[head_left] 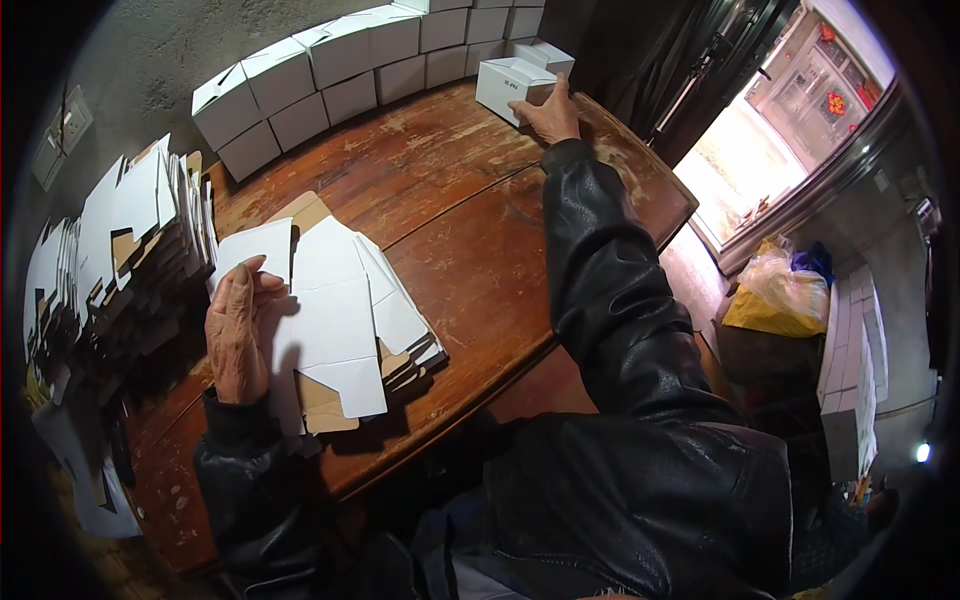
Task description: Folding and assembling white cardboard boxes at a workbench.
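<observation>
Many folded white boxes [300, 70] already stand in rows at the far edge of the worktop [470, 240]. The right hand [548, 115] rests open fingers against one more folded box [510, 85] there. The left hand [236, 335] lies flat, fingers released, on the stack of flat box blanks [340, 310], so much is left.

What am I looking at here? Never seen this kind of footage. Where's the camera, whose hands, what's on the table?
There is no machine here: a person in a black leather jacket works with bare hands. The single picture comes from a wide fisheye camera worn on their head and looking down, so straight edges bow near the rim and their arms enter from below.

The surface is a worn wooden table. The left hand lies flat on a pile of unfolded white cardboard blanks; it presses on them rather than gripping. The right hand reaches to the far edge and touches a folded white box.

Behind that, finished white boxes stand in stacked rows along the wall. A taller stack of flat blanks sits at the left. At the right an open doorway lets in daylight, with a yellow bag on the floor nearby.
</observation>
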The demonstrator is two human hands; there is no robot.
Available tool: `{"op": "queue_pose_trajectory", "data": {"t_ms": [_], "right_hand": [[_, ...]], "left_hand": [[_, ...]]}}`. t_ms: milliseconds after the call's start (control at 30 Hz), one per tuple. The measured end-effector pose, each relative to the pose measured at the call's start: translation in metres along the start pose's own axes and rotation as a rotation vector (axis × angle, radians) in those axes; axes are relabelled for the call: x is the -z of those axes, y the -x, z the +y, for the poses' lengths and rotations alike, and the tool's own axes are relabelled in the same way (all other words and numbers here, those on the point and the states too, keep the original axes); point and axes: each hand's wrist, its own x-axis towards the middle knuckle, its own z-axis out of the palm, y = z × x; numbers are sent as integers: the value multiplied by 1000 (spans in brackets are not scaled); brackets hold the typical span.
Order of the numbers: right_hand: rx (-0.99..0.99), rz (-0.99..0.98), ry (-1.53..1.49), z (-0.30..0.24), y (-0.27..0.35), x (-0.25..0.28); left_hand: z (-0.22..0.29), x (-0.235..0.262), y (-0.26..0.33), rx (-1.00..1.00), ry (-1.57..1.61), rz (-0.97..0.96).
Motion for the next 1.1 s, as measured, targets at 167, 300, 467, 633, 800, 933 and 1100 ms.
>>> {"op": "queue_pose_trajectory", "data": {"t_ms": [167, 300, 467, 633, 800, 933, 1100], "right_hand": [[-20, 34, 56, 25, -11, 4], [-79, 3, 68, 20, -12, -1], [-97, -2, 98, 15, -17, -4], [-105, 11, 165, 18, -23, -8], [-112, 27, 205, 15, -31, -10], [-6, 9, 324, 6, -31, -16], [27, -30, 376, 0, -39, -22]], "left_hand": [[-10, -5, -12, 20, -40, -62], [-8, -5, -11, 15, -65, -68], [-2, -7, -5, 37, -131, -69], [-2, -12, -3, 57, -138, -52], [2, -16, -3, 38, -274, -76], [0, -14, -2, 38, -280, -53], [3, -13, -1, 40, -338, -55]]}}
